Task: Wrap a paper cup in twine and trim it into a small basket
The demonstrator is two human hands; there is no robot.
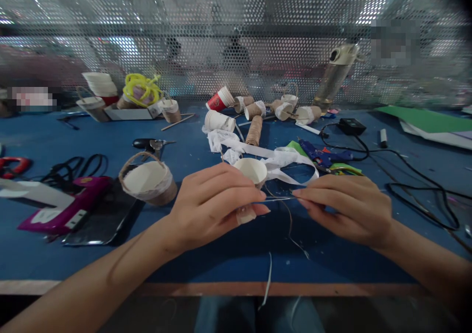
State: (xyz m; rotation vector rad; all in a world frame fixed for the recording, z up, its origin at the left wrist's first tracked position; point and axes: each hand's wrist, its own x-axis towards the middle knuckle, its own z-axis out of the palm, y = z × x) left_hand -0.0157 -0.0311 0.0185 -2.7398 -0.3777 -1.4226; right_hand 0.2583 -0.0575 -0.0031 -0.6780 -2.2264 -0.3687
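Observation:
A thin white string [279, 199] is stretched level between my two hands over the near part of the table. My left hand [217, 200] pinches one end between thumb and fingers, with something pale, perhaps tape, on the thumb. My right hand [342, 208] is closed on the other end with its fingertips. Just behind my left hand stands a white paper cup [252, 168], partly hidden by the fingers. White ribbon [283, 158] lies loosely curled behind both hands. To the left is a small twine-wrapped cup basket [149, 180] with a handle and lace rim.
A blue glue gun [322, 153] and black cable [416, 200] lie at right. Twine-wrapped cups [254, 109], a twine roll [254, 130] and a bottle [335, 75] stand farther back. At left are a purple device [70, 203] and scissors [157, 146]. A perforated metal screen [236, 38] closes the back.

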